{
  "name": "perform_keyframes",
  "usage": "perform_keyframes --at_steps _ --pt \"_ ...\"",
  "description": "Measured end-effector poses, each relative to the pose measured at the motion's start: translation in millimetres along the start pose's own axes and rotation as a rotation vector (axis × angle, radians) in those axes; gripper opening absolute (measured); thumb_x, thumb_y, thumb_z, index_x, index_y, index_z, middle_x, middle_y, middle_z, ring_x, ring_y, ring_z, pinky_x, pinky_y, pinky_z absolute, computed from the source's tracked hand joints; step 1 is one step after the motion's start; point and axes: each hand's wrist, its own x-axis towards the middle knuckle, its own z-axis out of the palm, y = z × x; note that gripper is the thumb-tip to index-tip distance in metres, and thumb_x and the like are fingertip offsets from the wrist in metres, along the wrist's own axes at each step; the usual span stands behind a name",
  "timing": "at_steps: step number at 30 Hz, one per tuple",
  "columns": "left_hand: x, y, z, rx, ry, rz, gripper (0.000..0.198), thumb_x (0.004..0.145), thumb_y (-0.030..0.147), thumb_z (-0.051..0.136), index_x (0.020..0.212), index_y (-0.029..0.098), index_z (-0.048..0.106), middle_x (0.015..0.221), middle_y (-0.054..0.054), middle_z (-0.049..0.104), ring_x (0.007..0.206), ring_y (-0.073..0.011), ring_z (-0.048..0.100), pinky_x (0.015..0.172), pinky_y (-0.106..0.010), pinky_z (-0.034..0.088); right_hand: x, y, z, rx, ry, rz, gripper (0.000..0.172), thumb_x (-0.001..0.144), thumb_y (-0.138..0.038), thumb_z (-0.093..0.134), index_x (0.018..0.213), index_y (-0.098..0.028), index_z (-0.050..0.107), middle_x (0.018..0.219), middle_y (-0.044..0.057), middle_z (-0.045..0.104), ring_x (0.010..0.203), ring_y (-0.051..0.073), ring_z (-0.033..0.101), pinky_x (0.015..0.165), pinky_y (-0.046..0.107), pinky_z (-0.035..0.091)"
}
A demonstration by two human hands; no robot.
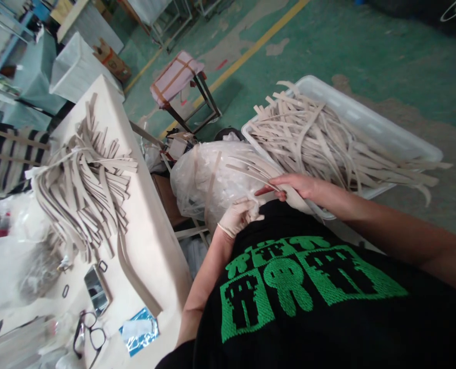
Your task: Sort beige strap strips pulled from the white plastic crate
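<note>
My right hand, bare, is closed round a small bunch of beige flat strips that fan out to the left over a clear plastic bag. Its index finger points toward my left hand, which wears a thin whitish glove. The gloved fingers are curled together close to my shirt; what they pinch is too small to make out. Beside my right arm stands a white plastic bin heaped with tangled beige strips. The stuffed plastic bag lies just beyond both hands.
On the white table at left lie a tied pile of strips, a phone, glasses and a blue packet. A padded stool stands on the green floor. An off-white tub is behind the table.
</note>
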Motion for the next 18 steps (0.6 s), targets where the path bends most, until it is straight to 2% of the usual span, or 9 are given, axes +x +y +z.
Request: perform_keyframes --at_steps 5,8,11,14,18 --pt "-8.7 -8.8 6.2 0.174 -0.184 -0.046 0.038 0.065 0.043 0.088 0.086 0.014 0.077 0.081 -0.006 0.075 0.053 -0.0088 0.057 0.068 -0.032 0.062 14.2 -2.9 15.7 0.216 -0.14 0.043 0.024 0.085 -0.038 0.068 0.083 -0.014 0.07 0.052 -0.002 0.054 0.046 0.011 0.045 0.048 0.021 0.042" --pt "-9.4 -11.9 9.2 0.225 -0.225 -0.104 0.041 0.063 0.046 0.089 0.086 0.012 0.079 0.073 -0.005 0.073 0.05 -0.0081 0.054 0.068 -0.032 0.06 15.0 -19.5 22.4 0.263 -0.144 -0.01 0.024 0.085 -0.036 0.068 0.093 -0.013 0.071 0.058 -0.001 0.059 0.046 0.01 0.042 0.047 0.021 0.04" --pt "-9.7 -14.3 11.9 0.269 -0.239 -0.145 0.041 0.063 0.045 0.088 0.085 0.012 0.081 0.066 -0.004 0.069 0.051 -0.0097 0.056 0.059 -0.027 0.053 15.1 -44.4 24.0 0.166 -0.113 -0.043 0.025 0.085 -0.034 0.07 0.097 -0.013 0.073 0.065 0.001 0.065 0.046 0.01 0.043 0.047 0.023 0.039" --pt "-10.0 -15.8 13.3 0.293 -0.259 -0.17 0.039 0.062 0.043 0.088 0.084 0.012 0.082 0.07 -0.006 0.071 0.056 -0.0113 0.059 0.053 -0.023 0.045 15.1 -64.6 26.1 0.016 -0.091 -0.09 0.023 0.084 -0.035 0.074 0.093 -0.014 0.075 0.058 0.0 0.062 0.046 0.01 0.043 0.047 0.023 0.04" --pt "-9.4 -15.9 13.6 0.292 -0.258 -0.171 0.038 0.058 0.042 0.089 0.081 0.013 0.081 0.076 -0.008 0.074 0.059 -0.0121 0.06 0.056 -0.024 0.045 14.1 -73.4 31.7 -0.135 -0.093 -0.197 0.025 0.078 -0.035 0.079 0.089 -0.013 0.077 0.053 -0.002 0.061 0.046 0.009 0.043 0.048 0.022 0.04"
